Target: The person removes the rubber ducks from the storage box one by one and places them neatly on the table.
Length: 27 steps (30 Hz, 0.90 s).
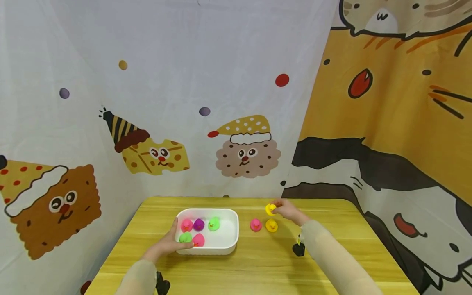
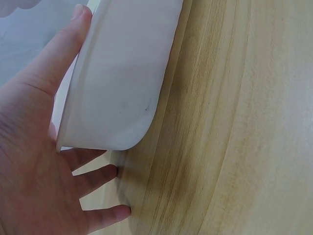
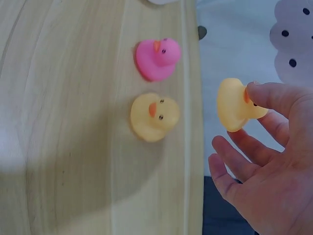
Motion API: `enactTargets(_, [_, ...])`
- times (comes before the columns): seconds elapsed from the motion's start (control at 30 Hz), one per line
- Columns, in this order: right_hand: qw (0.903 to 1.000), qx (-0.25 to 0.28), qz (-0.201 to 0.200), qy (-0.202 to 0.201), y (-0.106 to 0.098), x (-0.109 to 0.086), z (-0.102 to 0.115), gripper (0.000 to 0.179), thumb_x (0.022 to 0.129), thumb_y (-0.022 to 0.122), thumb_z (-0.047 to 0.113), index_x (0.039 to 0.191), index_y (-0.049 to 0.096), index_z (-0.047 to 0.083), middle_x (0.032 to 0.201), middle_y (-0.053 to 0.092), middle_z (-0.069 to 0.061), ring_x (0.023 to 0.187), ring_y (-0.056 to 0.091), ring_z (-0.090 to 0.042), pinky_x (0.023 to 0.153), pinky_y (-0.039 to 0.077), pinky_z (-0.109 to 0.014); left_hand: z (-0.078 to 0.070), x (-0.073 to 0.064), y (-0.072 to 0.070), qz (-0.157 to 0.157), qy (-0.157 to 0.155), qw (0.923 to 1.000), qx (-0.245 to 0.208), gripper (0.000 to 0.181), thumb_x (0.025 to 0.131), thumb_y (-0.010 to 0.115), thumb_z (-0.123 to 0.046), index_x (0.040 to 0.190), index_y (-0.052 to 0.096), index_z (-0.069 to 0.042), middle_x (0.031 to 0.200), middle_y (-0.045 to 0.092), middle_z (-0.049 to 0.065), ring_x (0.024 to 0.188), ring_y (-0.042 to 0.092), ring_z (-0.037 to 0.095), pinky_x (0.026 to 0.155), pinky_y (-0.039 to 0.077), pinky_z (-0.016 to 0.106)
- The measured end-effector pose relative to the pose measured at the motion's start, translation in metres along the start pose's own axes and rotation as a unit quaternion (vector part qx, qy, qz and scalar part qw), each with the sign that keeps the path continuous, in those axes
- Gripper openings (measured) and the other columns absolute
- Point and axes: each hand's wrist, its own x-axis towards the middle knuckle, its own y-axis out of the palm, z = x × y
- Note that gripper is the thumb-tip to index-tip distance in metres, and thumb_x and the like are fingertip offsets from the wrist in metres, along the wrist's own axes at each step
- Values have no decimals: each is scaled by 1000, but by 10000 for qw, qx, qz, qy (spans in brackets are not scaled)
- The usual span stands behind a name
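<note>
A yellow rubber duck [image 3: 231, 105] is pinched between the thumb and fingers of my right hand [image 1: 288, 211], held up above the back of the table. Below it on the table sit another yellow duck [image 1: 271, 225] and, just left of that, a pink duck [image 1: 256, 224]. My left hand [image 1: 167, 245] holds the near left corner of a white plastic tub [image 1: 225, 241], thumb along the front rim and the other fingers spread around the left side. Inside the tub are two pink ducks, two green ducks [image 1: 214, 223] and a purple duck [image 1: 198, 224], grouped mostly toward the left.
The wooden table [image 1: 258, 270] ends at a back edge close behind the tub and the raised duck. Behind and beside it hangs a printed cloth [image 1: 236, 61] with cartoon figures. A small black object [image 1: 298, 249] shows by the right wrist.
</note>
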Motion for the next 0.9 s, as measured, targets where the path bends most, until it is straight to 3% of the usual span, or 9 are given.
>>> enactTargets(0.17, [10000, 50, -83, 21, -6, -1, -14, 39, 87, 64, 5, 124, 56, -8, 121, 59, -24, 103, 58, -32, 85, 49, -51, 1, 3, 0, -41, -73, 10000, -18, 130, 73, 83, -41, 153, -13, -7, 155, 1, 33, 139, 7, 54, 107, 10, 70])
enactTargets(0.47, [9998, 27, -155, -100, -14, -5, -38, 37, 87, 62, -1, 121, 56, -13, 115, 60, -23, 103, 58, -33, 89, 50, -48, -7, -2, 1, 1, -145, 9998, 151, 128, 76, 81, -40, 153, -15, -8, 155, 2, 33, 139, 9, 54, 107, 11, 70])
enactTargets(0.67, [9996, 230, -6, -143, -15, -12, -46, 36, 87, 60, -5, 121, 53, -16, 113, 60, -24, 98, 58, -30, 91, 47, -54, 1, 3, 0, -16, -82, 9999, 69, 130, 73, 83, -43, 154, -15, -11, 156, 0, 32, 140, 6, 52, 109, 9, 67])
enactTargets(0.9, [9998, 57, -156, -100, -15, -18, -59, 37, 86, 62, -4, 120, 54, -17, 111, 62, -24, 95, 60, -29, 87, 51, -49, 11, 12, 1, -42, -85, 9999, 79, 130, 73, 84, -38, 153, -14, -7, 156, 2, 31, 140, 8, 52, 110, 10, 67])
